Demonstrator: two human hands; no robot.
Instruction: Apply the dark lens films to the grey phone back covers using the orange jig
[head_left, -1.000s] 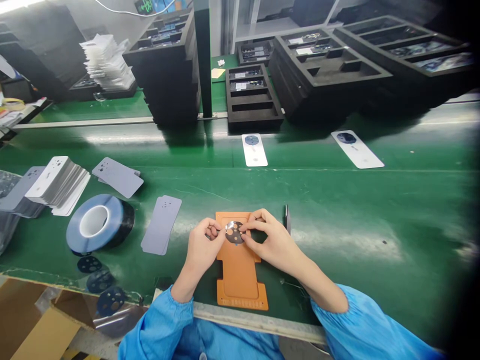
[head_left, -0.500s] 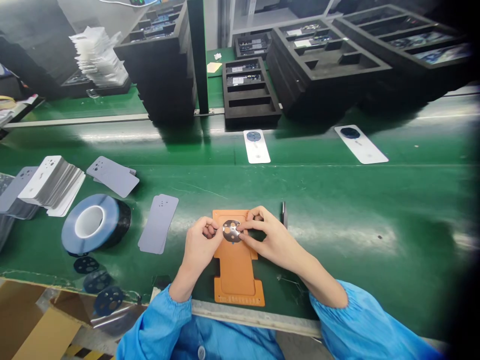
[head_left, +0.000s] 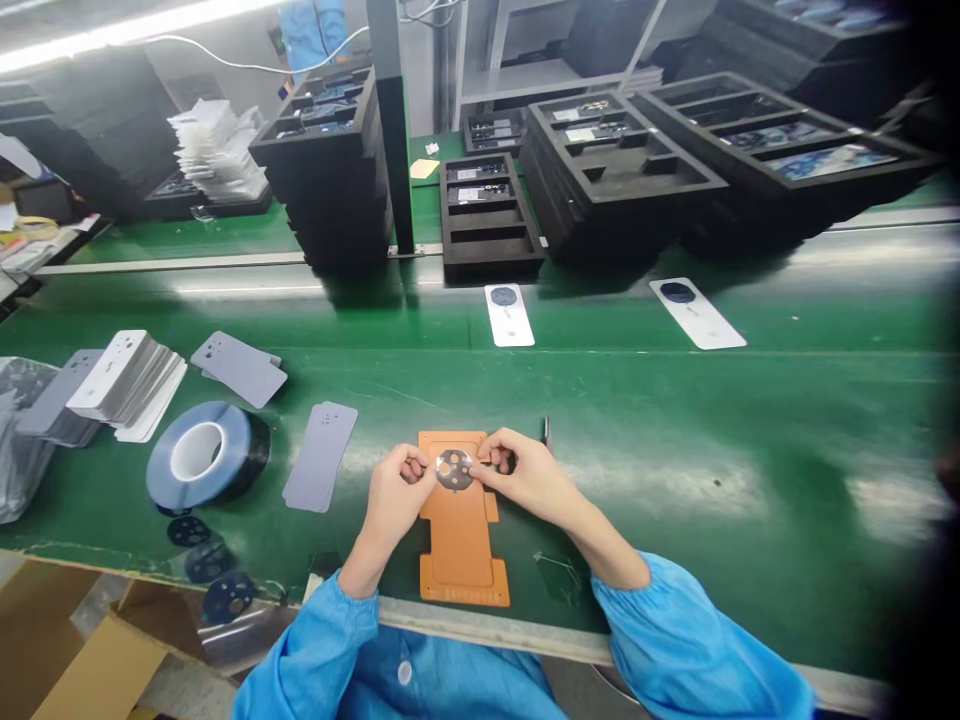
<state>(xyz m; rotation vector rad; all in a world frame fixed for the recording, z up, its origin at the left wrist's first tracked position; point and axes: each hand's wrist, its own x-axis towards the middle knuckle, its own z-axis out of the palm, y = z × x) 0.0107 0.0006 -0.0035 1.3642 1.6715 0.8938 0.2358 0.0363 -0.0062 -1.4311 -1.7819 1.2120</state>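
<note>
A round dark disc with several holes (head_left: 454, 470) is over the upper part of an orange fixture plate (head_left: 459, 540) near the front edge. My left hand (head_left: 399, 492) pinches the disc's left rim between thumb and fingertip, its other fingers curled. At the right rim, my right hand (head_left: 531, 478) has its thumb on the disc, with its index finger bent near the plate's upper right corner. Both hands are closed around the disc's sides. Whether the disc touches the plate cannot be made out.
Left are a blue tape roll (head_left: 196, 455), grey sheets (head_left: 321, 457) and a stack of white panels (head_left: 124, 375). Two white panels with dark discs (head_left: 510, 317) (head_left: 699, 315) lie beyond. Black trays (head_left: 491, 260) stand at the back.
The view has tilted up and shifted slightly. My right index finger has drawn back from the disc toward the plate's upper corner; the thumb remains at the rim.
</note>
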